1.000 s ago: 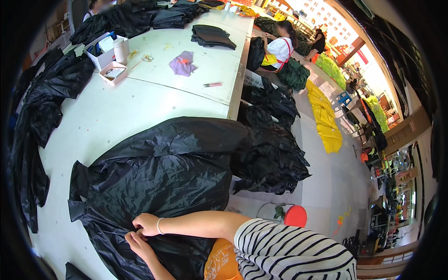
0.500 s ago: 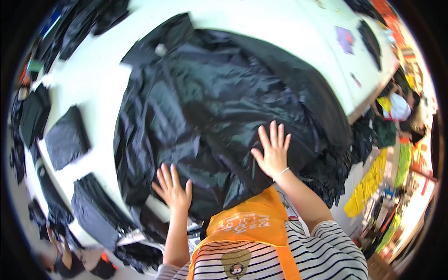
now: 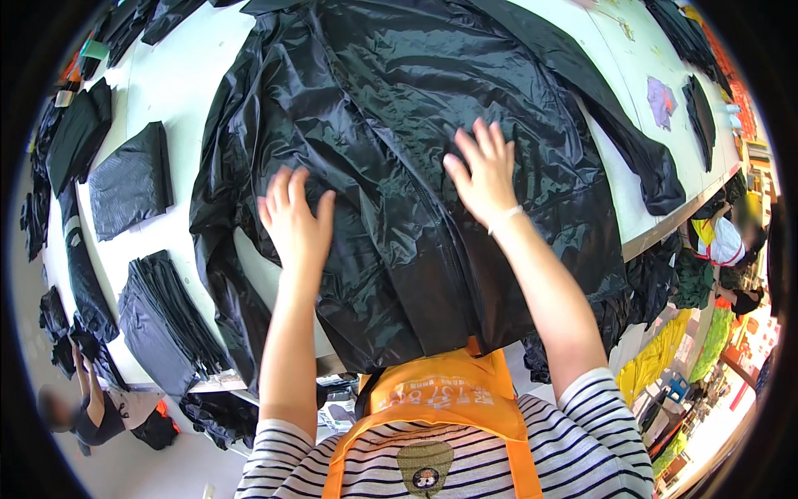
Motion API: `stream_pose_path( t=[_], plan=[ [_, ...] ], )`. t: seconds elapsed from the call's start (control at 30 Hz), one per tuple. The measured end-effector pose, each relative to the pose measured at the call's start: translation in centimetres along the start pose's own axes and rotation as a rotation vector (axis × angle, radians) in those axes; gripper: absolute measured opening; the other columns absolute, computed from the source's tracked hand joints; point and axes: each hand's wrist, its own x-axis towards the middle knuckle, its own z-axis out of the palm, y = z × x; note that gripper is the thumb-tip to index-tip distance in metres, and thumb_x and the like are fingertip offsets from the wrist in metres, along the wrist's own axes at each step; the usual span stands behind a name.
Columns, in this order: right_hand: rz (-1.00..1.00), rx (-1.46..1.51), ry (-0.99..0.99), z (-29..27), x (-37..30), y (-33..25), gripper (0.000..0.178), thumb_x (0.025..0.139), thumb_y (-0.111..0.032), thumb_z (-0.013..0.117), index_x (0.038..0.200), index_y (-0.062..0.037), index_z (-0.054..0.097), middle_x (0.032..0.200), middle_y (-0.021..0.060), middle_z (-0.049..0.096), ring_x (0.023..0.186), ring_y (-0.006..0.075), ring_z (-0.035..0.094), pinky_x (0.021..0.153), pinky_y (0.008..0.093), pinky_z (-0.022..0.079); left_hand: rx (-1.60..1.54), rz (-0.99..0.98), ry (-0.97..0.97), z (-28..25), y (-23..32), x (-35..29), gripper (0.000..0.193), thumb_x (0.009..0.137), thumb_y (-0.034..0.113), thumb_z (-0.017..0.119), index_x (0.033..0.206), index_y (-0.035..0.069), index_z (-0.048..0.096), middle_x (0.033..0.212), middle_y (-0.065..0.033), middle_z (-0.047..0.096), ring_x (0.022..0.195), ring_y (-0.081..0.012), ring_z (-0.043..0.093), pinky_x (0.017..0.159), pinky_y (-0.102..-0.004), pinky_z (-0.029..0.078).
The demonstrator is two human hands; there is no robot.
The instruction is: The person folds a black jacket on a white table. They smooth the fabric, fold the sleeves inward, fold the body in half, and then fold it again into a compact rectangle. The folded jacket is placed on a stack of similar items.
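Note:
A shiny black jacket lies spread over the white table, wrinkled across its upper part. Its zipper runs down the front toward my waist, and the hem hangs at the near table edge. On the left half of the jacket my left hand rests palm down, fingers stretched. My right hand lies on the right half with fingers spread. Neither hand grips anything. One sleeve extends over the table to the right, and the other hangs down at the left. The collar is mostly cut off at the top.
Folded black garments and a stack of them are on the left. A purple scrap lies at the far right beside a narrow black piece. Yellow fabric is off the right edge. Other people are at both sides.
Both hands have moved away from me across the jacket. The jacket has slid forward and lies flatter, its collar passing the top of the view; the right sleeve now stretches out separately.

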Motion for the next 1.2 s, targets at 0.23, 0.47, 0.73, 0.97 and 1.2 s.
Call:
stream_pose_path(
  t=[0.23, 0.47, 0.73, 0.97, 1.2],
  plan=[
    [0.309, 0.635, -0.193, -2.4, -6.9, -4.1, 0.013, 0.079, -0.011, 0.069, 0.086, -0.0019, 0.063, 0.091, 0.0100, 0.061, 0.083, 0.0247, 0.059, 0.075, 0.0341, 0.048, -0.322, -0.218, -0.564, 0.4, 7.1, -4.0, 0.055, 0.073, 0.045, 0.074, 0.067, -0.008, 0.061, 0.060, -0.0230, 0.060, 0.057, -0.0351, 0.063, 0.056, -0.0428, 0.049],
    [0.236, 0.641, -0.108, -3.5, -7.3, -7.3, 0.011, 0.078, 0.001, 0.067, 0.089, 0.0002, 0.065, 0.074, 0.0055, 0.061, 0.059, 0.0109, 0.058, 0.055, 0.0231, 0.047, -0.991, -0.321, -0.603, -0.8, 7.5, -4.9, 0.024, 0.084, 0.016, 0.066, 0.087, -0.008, 0.065, 0.074, -0.0098, 0.068, 0.068, -0.0111, 0.059, 0.063, -0.0313, 0.048],
    [0.278, 0.699, -0.056, -4.7, -7.3, -7.8, 0.008, 0.074, 0.000, 0.067, 0.081, -0.0016, 0.067, 0.077, 0.0095, 0.062, 0.062, 0.0226, 0.063, 0.057, 0.0307, 0.051, -1.371, -0.344, -0.575, -0.4, 7.4, -6.2, 0.016, 0.089, 0.010, 0.062, 0.095, -0.004, 0.066, 0.085, -0.0030, 0.068, 0.076, -0.0089, 0.059, 0.067, -0.0265, 0.047],
    [0.322, 0.860, -0.199, -4.8, -7.8, -7.7, 0.017, 0.076, -0.001, 0.072, 0.091, 0.0031, 0.065, 0.082, 0.0062, 0.064, 0.070, 0.0102, 0.062, 0.064, 0.0220, 0.050, -1.417, -0.320, -0.625, -0.2, 6.9, -6.5, 0.015, 0.090, 0.011, 0.060, 0.095, -0.002, 0.064, 0.087, -0.0012, 0.065, 0.078, -0.0080, 0.057, 0.069, -0.0254, 0.046],
    [0.531, 1.024, -0.487, -4.3, -7.0, -6.7, 0.039, 0.071, -0.018, 0.081, 0.096, 0.0072, 0.064, 0.087, 0.0129, 0.069, 0.078, 0.0171, 0.065, 0.074, 0.0270, 0.051, -1.514, -0.297, -0.379, 0.7, 8.0, -7.7, 0.029, 0.096, 0.018, 0.049, 0.117, -0.003, 0.051, 0.099, -0.0095, 0.063, 0.092, -0.0131, 0.056, 0.083, -0.0258, 0.043]
  ],
)
